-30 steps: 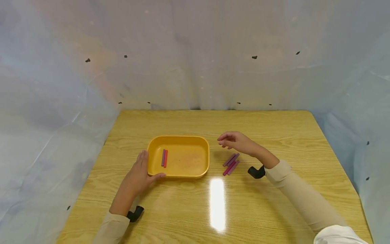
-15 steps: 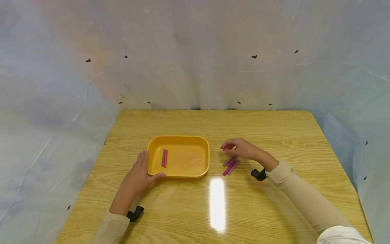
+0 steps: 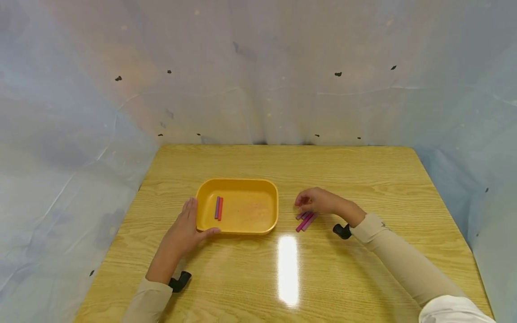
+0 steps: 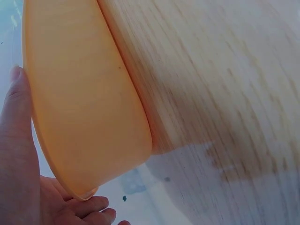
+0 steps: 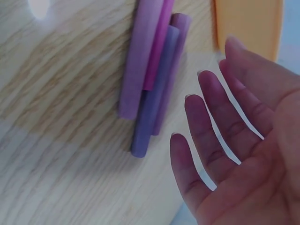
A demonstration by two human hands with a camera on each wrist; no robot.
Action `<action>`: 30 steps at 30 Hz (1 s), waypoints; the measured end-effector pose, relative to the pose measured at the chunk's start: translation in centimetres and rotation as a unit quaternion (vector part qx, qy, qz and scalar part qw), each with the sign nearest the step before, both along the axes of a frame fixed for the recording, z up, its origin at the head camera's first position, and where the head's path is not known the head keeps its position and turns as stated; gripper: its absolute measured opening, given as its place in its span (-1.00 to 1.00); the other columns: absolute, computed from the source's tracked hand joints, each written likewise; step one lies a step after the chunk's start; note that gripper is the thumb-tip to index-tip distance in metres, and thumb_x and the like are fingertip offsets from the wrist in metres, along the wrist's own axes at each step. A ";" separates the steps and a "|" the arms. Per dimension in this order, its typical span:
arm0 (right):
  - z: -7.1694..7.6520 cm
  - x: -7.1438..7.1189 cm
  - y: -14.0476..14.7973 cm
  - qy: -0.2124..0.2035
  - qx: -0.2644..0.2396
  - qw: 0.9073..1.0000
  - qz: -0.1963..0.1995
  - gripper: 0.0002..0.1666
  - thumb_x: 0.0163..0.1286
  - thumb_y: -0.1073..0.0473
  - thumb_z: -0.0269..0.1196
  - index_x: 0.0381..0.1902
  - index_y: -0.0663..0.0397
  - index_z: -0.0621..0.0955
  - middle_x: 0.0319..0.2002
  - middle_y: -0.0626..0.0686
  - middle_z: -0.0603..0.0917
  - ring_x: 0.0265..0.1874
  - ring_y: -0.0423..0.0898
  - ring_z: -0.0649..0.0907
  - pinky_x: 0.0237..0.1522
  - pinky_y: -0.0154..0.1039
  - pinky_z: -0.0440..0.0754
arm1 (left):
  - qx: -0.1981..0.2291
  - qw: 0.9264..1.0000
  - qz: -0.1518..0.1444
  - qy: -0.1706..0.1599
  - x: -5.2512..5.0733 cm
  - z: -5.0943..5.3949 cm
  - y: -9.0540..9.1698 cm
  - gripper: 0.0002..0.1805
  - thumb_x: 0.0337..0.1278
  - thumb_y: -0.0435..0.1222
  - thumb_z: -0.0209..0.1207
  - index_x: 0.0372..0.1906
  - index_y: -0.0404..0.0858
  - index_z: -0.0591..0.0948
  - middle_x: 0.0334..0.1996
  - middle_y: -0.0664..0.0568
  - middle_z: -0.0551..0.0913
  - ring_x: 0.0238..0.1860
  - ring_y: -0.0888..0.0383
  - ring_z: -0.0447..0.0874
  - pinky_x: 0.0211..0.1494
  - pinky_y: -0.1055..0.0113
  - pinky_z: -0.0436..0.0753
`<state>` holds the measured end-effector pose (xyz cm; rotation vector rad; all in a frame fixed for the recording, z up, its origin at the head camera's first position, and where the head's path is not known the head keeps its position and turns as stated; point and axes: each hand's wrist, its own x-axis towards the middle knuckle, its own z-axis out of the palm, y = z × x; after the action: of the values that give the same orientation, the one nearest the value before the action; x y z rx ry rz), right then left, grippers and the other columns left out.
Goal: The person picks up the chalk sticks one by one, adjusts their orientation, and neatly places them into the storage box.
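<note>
My left hand (image 3: 181, 231) holds the near left corner of a yellow plastic tray (image 3: 246, 232), thumb along its front rim and fingers along its left side. Inside the tray a purple stick (image 3: 217, 207) and a red stick (image 3: 220, 209) lie side by side. To the right of the tray, my right hand (image 3: 319, 200) is just above a small pile of sticks, partly hiding them in the head view. The right wrist view shows its fingers loosely bent, apart from the pile, which has a magenta stick (image 5: 153, 61), a mauve stick (image 5: 136, 70) and a violet stick (image 5: 152, 103).
Tray and sticks are on a wood-grain table (image 3: 242, 278) with a bright light reflection (image 3: 288, 271) near its front. Pale sheeting (image 3: 258, 80) with dark marks hangs behind and at both sides. Each wrist wears a black camera mount (image 3: 342, 231).
My right hand has come down and slightly right, from beyond the stick pile to over its far end. The left hand and the tray stay in place.
</note>
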<state>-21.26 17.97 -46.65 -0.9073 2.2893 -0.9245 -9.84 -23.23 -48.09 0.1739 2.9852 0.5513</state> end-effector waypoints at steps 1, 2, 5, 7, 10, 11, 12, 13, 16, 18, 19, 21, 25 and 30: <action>-0.1 0.0 0.0 0.003 0.002 1.000 0.004 -0.82 0.31 0.23 0.22 -0.18 0.21 0.62 -0.31 0.03 0.66 -0.32 -0.16 0.63 -0.20 -0.23 0.57 | -0.001 1.000 0.000 0.000 0.0 0.0 0.0 0.36 -0.23 0.48 -0.01 0.44 -0.38 -0.28 0.43 -0.29 -0.20 0.43 -0.14 -0.25 0.35 -0.09 0.03; -0.2 0.0 0.0 0.007 0.004 1.000 0.007 -0.83 0.31 0.22 0.22 -0.19 0.21 0.62 -0.32 0.02 0.66 -0.33 -0.17 0.63 -0.21 -0.25 0.57 | -0.002 1.000 -0.001 0.000 0.0 0.0 0.0 0.36 -0.22 0.48 -0.01 0.44 -0.38 -0.28 0.43 -0.30 -0.20 0.43 -0.14 -0.25 0.35 -0.10 0.03; -0.4 0.0 -0.1 0.012 0.013 1.000 0.011 -0.83 0.30 0.22 0.23 -0.21 0.20 0.62 -0.32 0.01 0.67 -0.35 -0.18 0.62 -0.24 -0.27 0.57 | -0.003 1.000 -0.003 -0.001 0.0 0.1 -0.1 0.36 -0.21 0.47 -0.01 0.43 -0.38 -0.28 0.43 -0.30 -0.20 0.43 -0.14 -0.26 0.35 -0.10 0.03; -0.5 0.0 -0.2 0.014 0.021 1.000 0.011 -0.84 0.29 0.21 0.24 -0.23 0.18 0.63 -0.33 -0.01 0.66 -0.36 -0.19 0.61 -0.24 -0.27 0.56 | -0.002 1.000 -0.003 -0.001 0.0 0.1 -0.1 0.36 -0.21 0.47 -0.01 0.43 -0.38 -0.28 0.43 -0.30 -0.21 0.43 -0.14 -0.26 0.35 -0.10 0.03; -0.7 0.0 -0.3 0.018 0.031 0.999 0.019 -0.85 0.27 0.19 0.26 -0.26 0.15 0.63 -0.35 -0.03 0.65 -0.36 -0.19 0.60 -0.23 -0.26 0.56 | -0.001 1.000 -0.002 -0.002 0.0 0.1 -0.2 0.36 -0.21 0.47 -0.01 0.43 -0.38 -0.28 0.43 -0.30 -0.21 0.43 -0.14 -0.26 0.35 -0.10 0.03; -0.8 0.0 -0.3 0.016 0.030 0.999 0.022 -0.86 0.26 0.19 0.27 -0.27 0.15 0.63 -0.35 -0.03 0.65 -0.36 -0.18 0.60 -0.23 -0.25 0.56 | -0.001 1.000 -0.001 -0.003 0.0 0.1 -0.1 0.36 -0.21 0.48 -0.01 0.44 -0.38 -0.28 0.43 -0.29 -0.20 0.43 -0.13 -0.26 0.35 -0.10 0.03; -1.0 0.0 -0.3 0.015 0.030 0.999 0.026 -0.85 0.25 0.18 0.27 -0.27 0.15 0.63 -0.36 -0.04 0.65 -0.36 -0.19 0.61 -0.22 -0.25 0.56 | -0.002 1.000 0.000 -0.002 0.1 0.0 -0.1 0.36 -0.21 0.48 -0.01 0.44 -0.39 -0.27 0.43 -0.29 -0.20 0.43 -0.13 -0.26 0.35 -0.09 0.03; -1.1 0.0 -0.3 0.012 0.030 0.999 0.029 -0.84 0.25 0.18 0.28 -0.27 0.15 0.64 -0.36 -0.04 0.66 -0.36 -0.19 0.61 -0.21 -0.25 0.56 | -0.002 1.000 0.000 -0.003 0.1 0.0 -0.1 0.36 -0.22 0.48 -0.01 0.44 -0.39 -0.27 0.43 -0.29 -0.20 0.43 -0.13 -0.26 0.35 -0.09 0.03; -1.4 -0.1 -0.4 0.009 0.027 0.999 0.034 -0.84 0.24 0.16 0.29 -0.29 0.15 0.63 -0.37 -0.04 0.66 -0.36 -0.19 0.63 -0.20 -0.25 0.57 | -0.004 1.000 0.000 -0.002 0.2 0.0 -0.2 0.36 -0.22 0.48 -0.01 0.44 -0.39 -0.26 0.43 -0.29 -0.20 0.43 -0.13 -0.25 0.35 -0.09 0.04; -1.5 -0.1 -0.5 0.009 0.028 0.999 0.036 -0.85 0.23 0.15 0.29 -0.31 0.13 0.63 -0.39 -0.05 0.66 -0.38 -0.19 0.63 -0.20 -0.25 0.57 | -0.002 1.000 0.000 0.001 0.2 0.0 -0.2 0.36 -0.21 0.47 0.00 0.44 -0.39 -0.25 0.43 -0.29 -0.19 0.43 -0.13 -0.24 0.35 -0.09 0.05; -1.5 -0.1 -0.5 0.012 0.030 0.999 0.035 -0.85 0.23 0.15 0.30 -0.33 0.12 0.63 -0.40 -0.06 0.65 -0.40 -0.20 0.62 -0.22 -0.25 0.56 | -0.001 1.000 -0.001 0.001 0.2 0.0 -0.2 0.36 -0.21 0.47 0.00 0.44 -0.39 -0.25 0.43 -0.29 -0.20 0.43 -0.13 -0.25 0.35 -0.10 0.05; -1.6 0.0 -0.5 0.013 0.033 0.999 0.034 -0.86 0.23 0.13 0.30 -0.36 0.10 0.63 -0.42 -0.06 0.65 -0.42 -0.20 0.61 -0.24 -0.25 0.56 | 0.002 1.000 -0.002 0.001 0.3 0.0 -0.1 0.35 -0.21 0.47 0.00 0.44 -0.39 -0.26 0.44 -0.28 -0.21 0.43 -0.13 -0.25 0.35 -0.10 0.05; -1.6 0.1 -0.6 -0.003 0.031 0.999 0.029 -0.85 0.24 0.13 0.29 -0.36 0.11 0.62 -0.43 -0.04 0.64 -0.44 -0.17 0.62 -0.28 -0.26 0.56 | 0.004 1.000 -0.001 0.001 0.3 -0.1 -0.2 0.35 -0.21 0.47 0.00 0.44 -0.37 -0.26 0.44 -0.26 -0.23 0.43 -0.12 -0.25 0.35 -0.10 0.05; -1.9 0.2 -0.9 -0.009 0.029 0.999 0.022 -0.84 0.25 0.12 0.28 -0.36 0.11 0.60 -0.47 -0.02 0.62 -0.49 -0.15 0.60 -0.36 -0.29 0.56 | 0.004 1.000 -0.002 0.002 0.3 -0.2 -0.2 0.35 -0.21 0.47 0.00 0.44 -0.37 -0.26 0.44 -0.26 -0.22 0.43 -0.12 -0.24 0.35 -0.10 0.05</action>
<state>-21.10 17.12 -48.52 -0.9168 2.2612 -0.8400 -9.51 -23.41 -48.32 0.1811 2.9864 0.5623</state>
